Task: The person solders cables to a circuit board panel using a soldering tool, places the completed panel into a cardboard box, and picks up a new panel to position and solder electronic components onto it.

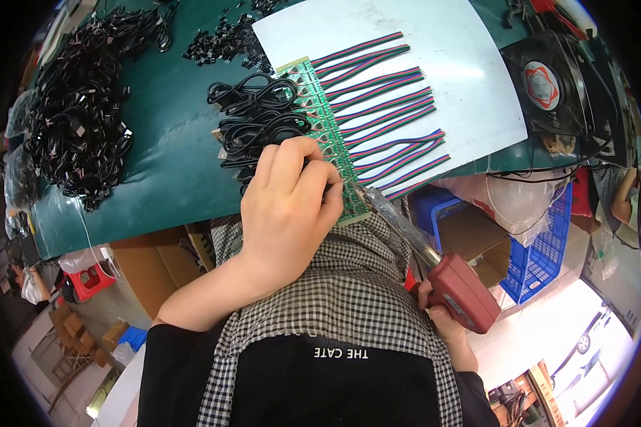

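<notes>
A long green circuit board strip [317, 107] lies slanted across the table's front edge. Coiled black USB cables [253, 96] join it on the left, and multi-coloured ribbon wires [384, 107] fan out from its right side. My left hand [288, 203] is closed in a pinch at the board's near part, on a black cable whose end is mostly hidden by the fingers. In my right hand [441, 317] is a dark red soldering gun [466, 292], gripped by its handle. Its tip meets the board close to my left fingertips.
A white sheet [470, 92] lies under the wires on the green table [167, 128]. To the left is a big heap of black cables [78, 114]; small black parts [228, 43] lie at the back. A black fan [548, 85] stands right, above a blue crate [541, 249].
</notes>
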The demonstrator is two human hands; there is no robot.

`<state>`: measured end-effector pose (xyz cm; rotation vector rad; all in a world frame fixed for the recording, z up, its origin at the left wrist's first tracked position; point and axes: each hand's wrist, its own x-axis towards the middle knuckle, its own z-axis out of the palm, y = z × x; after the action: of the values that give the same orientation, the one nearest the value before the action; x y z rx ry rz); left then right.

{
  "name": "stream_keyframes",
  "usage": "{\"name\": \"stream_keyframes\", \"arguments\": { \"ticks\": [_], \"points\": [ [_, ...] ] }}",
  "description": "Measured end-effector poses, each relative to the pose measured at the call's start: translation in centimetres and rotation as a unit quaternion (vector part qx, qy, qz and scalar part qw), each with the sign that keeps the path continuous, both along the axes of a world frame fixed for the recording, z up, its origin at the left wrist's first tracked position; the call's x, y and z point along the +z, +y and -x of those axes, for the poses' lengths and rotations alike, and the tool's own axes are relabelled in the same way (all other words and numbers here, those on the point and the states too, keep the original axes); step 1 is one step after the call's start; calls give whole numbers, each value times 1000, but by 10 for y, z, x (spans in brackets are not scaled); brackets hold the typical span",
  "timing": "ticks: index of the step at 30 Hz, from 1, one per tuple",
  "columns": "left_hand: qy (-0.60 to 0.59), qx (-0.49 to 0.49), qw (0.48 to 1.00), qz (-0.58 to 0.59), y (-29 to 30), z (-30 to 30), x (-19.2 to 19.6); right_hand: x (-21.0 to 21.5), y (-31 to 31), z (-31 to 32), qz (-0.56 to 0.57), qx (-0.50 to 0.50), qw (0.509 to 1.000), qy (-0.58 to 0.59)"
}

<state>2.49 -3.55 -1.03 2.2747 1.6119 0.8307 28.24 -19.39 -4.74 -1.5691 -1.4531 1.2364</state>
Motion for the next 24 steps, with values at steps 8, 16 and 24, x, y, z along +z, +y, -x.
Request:
{"name": "stream_keyframes", "arguments": {
  "ticks": [8,16,24],
  "points": [
    [-1,-10,1000,-19,1,-1,-3,9,17,15,-23,-77,983,163],
    [5,-10,1000,-18,0,0,-2,6,2,2,-18,-16,999,24],
    [13,-7,1000,-19,0,-1,-2,7,1,6,6,-68,991,111]
  ]
}}
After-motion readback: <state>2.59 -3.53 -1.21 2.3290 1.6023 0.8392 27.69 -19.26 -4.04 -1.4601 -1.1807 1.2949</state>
